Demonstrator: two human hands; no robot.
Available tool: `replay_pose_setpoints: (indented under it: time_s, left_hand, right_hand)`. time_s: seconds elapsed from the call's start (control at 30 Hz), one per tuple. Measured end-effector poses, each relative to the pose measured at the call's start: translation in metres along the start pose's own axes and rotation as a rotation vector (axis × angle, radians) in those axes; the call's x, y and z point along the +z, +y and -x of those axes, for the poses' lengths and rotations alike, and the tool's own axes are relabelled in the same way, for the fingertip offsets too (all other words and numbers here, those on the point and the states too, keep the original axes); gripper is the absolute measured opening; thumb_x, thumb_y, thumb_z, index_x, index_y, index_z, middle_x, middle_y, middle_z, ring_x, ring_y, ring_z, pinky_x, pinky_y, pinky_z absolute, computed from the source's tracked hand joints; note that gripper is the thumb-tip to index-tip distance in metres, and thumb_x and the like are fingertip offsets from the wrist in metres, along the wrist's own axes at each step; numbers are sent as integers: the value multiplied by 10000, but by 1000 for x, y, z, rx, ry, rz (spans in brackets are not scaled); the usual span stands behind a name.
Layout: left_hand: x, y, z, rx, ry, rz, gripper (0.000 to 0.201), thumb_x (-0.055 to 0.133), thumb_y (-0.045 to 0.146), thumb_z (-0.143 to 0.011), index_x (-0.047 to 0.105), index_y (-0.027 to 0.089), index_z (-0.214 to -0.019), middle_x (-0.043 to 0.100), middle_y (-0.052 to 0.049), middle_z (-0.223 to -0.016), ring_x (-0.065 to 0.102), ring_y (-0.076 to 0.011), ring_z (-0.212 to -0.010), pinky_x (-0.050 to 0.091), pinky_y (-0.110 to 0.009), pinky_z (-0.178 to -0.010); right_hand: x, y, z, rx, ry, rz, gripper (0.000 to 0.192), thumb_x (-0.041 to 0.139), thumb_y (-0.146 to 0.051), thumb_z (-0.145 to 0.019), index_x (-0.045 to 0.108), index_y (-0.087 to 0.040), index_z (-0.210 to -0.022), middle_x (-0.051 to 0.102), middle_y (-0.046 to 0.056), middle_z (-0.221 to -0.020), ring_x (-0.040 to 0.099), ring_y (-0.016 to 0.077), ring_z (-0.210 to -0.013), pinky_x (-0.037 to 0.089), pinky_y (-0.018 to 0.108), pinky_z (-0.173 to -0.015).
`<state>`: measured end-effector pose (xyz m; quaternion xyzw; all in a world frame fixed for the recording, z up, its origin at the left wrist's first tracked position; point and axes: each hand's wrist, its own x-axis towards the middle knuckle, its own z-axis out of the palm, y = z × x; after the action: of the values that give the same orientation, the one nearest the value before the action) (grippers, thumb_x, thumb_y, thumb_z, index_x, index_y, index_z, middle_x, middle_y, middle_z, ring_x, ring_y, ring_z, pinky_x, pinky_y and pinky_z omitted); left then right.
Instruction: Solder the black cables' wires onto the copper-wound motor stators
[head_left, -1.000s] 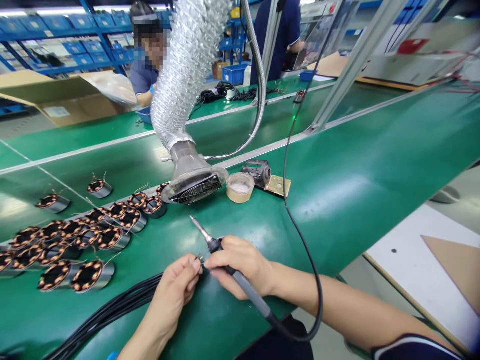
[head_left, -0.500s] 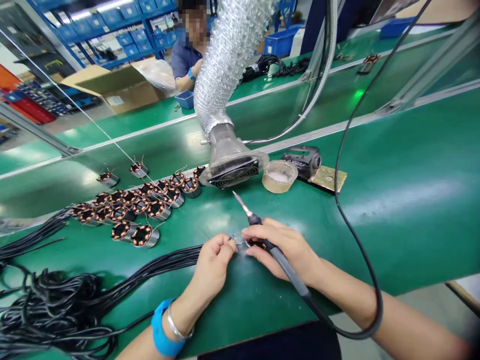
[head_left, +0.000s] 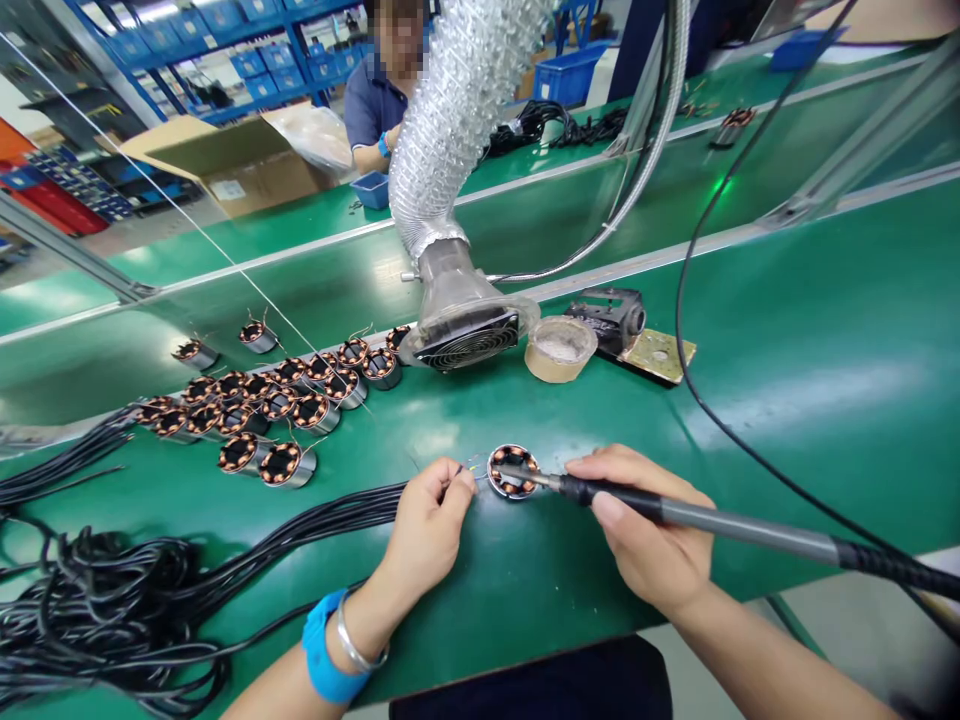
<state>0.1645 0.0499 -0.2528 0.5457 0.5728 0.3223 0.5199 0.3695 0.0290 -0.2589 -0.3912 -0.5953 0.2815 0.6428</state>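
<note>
A round motor stator point(head_left: 512, 471) with copper windings lies on the green mat point(head_left: 787, 400) right in front of me. My right hand point(head_left: 649, 530) grips a black soldering iron point(head_left: 697, 517), held nearly level, its tip lying across the stator toward the left. My left hand point(head_left: 433, 520) pinches the end of a thin black wire point(head_left: 459, 472) just left of the stator. That wire runs back to a bundle of black cables point(head_left: 112, 610) at the lower left.
Several more wound stators point(head_left: 270, 400) sit in a cluster at the left. A fume extractor fan point(head_left: 465, 335) on a silver hose hangs behind the stator, with a round tub point(head_left: 559, 350) and an iron stand point(head_left: 622, 320) beside it. A person works at the far bench.
My right hand swung the soldering iron from pointing up and away to lying level, with its tip over the stator. The stator, earlier hidden under my hands, now shows. The view shifted slightly.
</note>
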Motion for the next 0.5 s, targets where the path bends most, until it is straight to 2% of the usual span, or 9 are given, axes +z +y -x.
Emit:
replay_pose_setpoints:
  time_s: [0.17, 0.5]
  left_hand:
    - [0, 0, 1, 18, -1, -33, 306, 481, 415, -885, 486, 182, -687, 355, 55, -609, 333, -113, -587, 271, -245, -572]
    - [0, -1, 3, 32, -11, -53, 306, 464, 411, -906, 476, 183, -703, 352, 57, -615, 324, -113, -589, 264, -245, -574]
  right_hand:
    - [1, 6, 1, 89, 9, -40, 145, 601, -226, -864, 711, -224, -958, 670, 17, -779, 589, 148, -645, 458, 278, -574]
    - [4, 3, -2, 60, -47, 13, 159, 593, -183, -843, 701, -221, -953, 674, 5, -764, 585, 136, -634, 453, 267, -573]
